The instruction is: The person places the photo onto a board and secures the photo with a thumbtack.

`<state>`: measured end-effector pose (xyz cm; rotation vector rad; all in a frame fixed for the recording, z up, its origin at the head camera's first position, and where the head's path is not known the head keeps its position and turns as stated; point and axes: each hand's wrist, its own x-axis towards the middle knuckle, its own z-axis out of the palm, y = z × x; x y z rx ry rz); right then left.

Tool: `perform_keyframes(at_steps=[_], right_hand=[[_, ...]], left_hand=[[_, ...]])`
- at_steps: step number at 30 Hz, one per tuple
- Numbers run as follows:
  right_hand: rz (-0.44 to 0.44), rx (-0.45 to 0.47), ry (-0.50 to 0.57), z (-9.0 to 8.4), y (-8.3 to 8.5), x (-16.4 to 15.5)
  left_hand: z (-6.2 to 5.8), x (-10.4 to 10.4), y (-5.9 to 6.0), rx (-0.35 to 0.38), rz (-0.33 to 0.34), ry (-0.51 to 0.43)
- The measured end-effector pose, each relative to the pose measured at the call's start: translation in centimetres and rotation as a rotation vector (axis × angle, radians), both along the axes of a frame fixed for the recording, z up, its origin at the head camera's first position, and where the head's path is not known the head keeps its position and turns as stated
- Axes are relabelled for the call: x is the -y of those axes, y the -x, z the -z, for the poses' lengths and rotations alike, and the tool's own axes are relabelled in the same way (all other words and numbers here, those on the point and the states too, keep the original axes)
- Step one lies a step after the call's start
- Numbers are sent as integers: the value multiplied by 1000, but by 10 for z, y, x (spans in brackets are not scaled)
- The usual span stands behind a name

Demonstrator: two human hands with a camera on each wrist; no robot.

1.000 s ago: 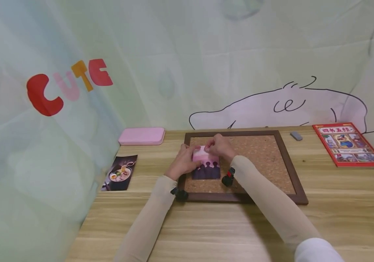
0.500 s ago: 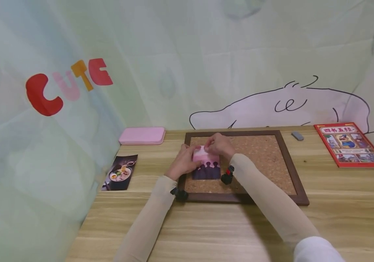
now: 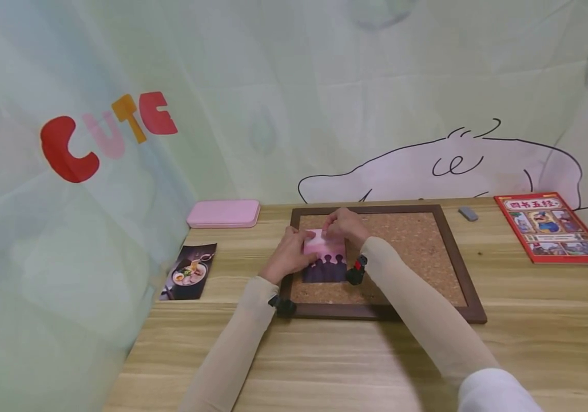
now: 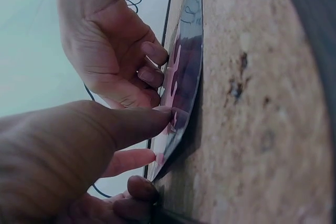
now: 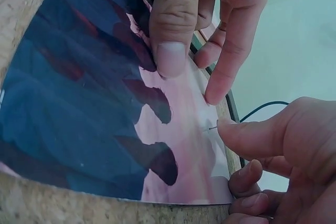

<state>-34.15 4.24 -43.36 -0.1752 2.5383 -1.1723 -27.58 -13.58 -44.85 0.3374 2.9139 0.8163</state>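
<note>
Here the picture card (image 3: 325, 260) lies flat on the cork board (image 3: 417, 252). The left hand (image 3: 290, 252) presses its edge with straight fingers. The right hand (image 3: 342, 228) pinches a small pin (image 5: 212, 127) at its top.

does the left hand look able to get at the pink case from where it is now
Probably yes: the left hand presses the photo card on the cork board, and the pink case lies farther out to its left with only bare table between.
</note>
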Motion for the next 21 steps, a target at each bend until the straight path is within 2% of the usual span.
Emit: perform_keyframes(at_steps=[5,9,21], right_hand=[[16,18,-20,-1,-1,0],[21,-15,-29,1,-1,0],[39,-45,13,4,-1,0]], left_hand=[[2,0,0,-8,8,2],[2,0,0,-4,9,2],[1,-1,1,14,-10,-13]])
